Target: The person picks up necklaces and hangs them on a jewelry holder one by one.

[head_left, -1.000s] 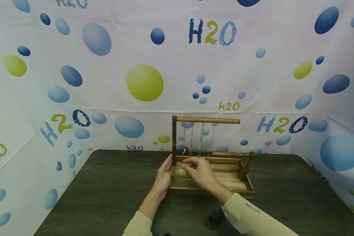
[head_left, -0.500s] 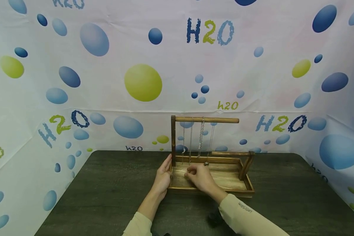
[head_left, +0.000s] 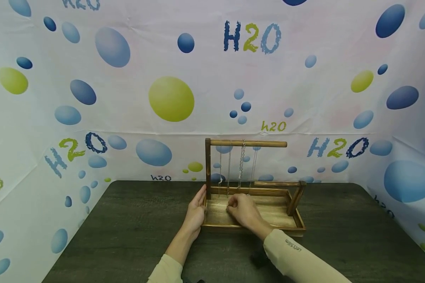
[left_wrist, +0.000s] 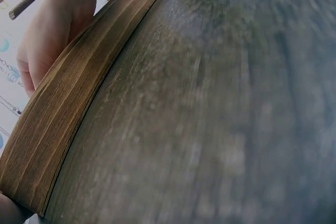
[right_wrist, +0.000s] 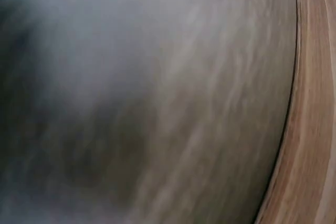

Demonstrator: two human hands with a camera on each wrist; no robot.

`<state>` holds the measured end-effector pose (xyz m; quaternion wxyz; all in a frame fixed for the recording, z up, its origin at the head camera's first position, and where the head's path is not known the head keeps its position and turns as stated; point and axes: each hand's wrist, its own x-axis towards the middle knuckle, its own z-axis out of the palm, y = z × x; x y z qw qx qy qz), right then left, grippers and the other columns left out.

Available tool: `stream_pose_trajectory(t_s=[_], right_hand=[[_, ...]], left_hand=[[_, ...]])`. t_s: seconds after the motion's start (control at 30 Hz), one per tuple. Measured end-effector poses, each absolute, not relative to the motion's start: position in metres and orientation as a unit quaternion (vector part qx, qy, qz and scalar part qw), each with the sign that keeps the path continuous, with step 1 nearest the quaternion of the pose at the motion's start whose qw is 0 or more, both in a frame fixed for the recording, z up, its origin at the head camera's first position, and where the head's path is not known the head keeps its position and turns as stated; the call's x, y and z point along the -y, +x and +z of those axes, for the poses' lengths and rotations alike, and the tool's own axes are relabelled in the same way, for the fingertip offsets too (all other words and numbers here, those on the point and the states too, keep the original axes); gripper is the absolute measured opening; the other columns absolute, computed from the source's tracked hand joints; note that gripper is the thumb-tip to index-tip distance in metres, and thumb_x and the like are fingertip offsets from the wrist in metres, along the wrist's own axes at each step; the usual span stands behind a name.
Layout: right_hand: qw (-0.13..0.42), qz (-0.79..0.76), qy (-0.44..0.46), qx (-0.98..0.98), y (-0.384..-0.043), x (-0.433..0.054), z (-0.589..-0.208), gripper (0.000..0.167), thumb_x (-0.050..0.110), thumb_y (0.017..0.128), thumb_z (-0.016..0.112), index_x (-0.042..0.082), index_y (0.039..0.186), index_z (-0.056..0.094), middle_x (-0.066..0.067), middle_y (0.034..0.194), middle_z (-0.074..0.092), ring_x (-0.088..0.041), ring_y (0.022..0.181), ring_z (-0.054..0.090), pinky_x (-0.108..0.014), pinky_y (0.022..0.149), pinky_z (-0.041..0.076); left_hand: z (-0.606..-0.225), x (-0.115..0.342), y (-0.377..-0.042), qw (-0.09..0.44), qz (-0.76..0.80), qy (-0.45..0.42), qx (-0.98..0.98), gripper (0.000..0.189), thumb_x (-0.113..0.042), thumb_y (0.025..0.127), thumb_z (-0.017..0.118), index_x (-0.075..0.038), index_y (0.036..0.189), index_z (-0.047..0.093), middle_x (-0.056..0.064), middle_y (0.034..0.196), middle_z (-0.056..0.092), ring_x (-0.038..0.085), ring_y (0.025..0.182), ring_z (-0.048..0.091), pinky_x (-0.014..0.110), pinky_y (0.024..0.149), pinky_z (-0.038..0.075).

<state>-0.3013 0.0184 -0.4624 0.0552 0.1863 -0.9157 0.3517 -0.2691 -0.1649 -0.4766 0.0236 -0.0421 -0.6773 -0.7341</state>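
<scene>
A wooden jewellery stand (head_left: 212, 169) with a tray base is on the dark table, thin necklaces (head_left: 241, 165) hanging from its upper bar. My left hand (head_left: 195, 214) rests against the stand's left end, fingers extended along the side. Over the tray, below the hanging chains, is my right hand (head_left: 246, 210), its fingers bent with thumb and fingertips close together. Whether something small is between those fingertips is hidden. In the left wrist view the right hand (left_wrist: 55, 30) shows above the tray's front wall (left_wrist: 79, 95). The right wrist view shows only the wooden wall (right_wrist: 315, 98) and blurred table.
A lower wooden bar (head_left: 279, 184) stands at the stand's right end. The dark table (head_left: 138, 224) stretches to both sides. Behind is a white curtain (head_left: 127, 98) with blue and green dots. A blurred dark object (head_left: 259, 257) is beneath the right forearm.
My right hand has moved right and a little down, away from the leftmost necklaces, and now covers the rightmost pendant. The left hand stays against the stand.
</scene>
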Motion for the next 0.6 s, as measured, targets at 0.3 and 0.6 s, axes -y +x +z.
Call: stream_pose_trajectory(t_s=[0.3, 0.6], right_hand=[[0.049, 0.319, 0.182, 0.929, -0.2995, -0.0213, -0.4623, 0.009, 0.013, 0.086, 0.079, 0.013, 0.077, 0.074, 0.007, 0.066, 0.06, -0.012, 0.065, 0.052, -0.041, 0.074, 0.049], [0.049, 0.333, 0.193, 0.922, -0.2984, -0.0209, -0.467, 0.015, 0.009, 0.086, 0.078, 0.012, 0.074, 0.071, 0.007, 0.067, 0.06, -0.008, 0.059, 0.051, -0.028, 0.055, 0.044]], left_hand=[[-0.4747, 0.1656, -0.2668, 0.025, -0.74, -0.048, 0.67, 0.081, 0.02, 0.085, 0.03, -0.009, 0.161, 0.023, 0.019, 0.165, 0.016, 0.035, 0.152, 0.006, 0.057, 0.111, 0.025], [-0.4764, 0.1651, -0.2675, 0.022, -0.737, -0.048, 0.674, 0.081, 0.019, 0.085, 0.03, -0.008, 0.161, 0.023, 0.019, 0.165, 0.016, 0.035, 0.152, 0.006, 0.055, 0.11, 0.027]])
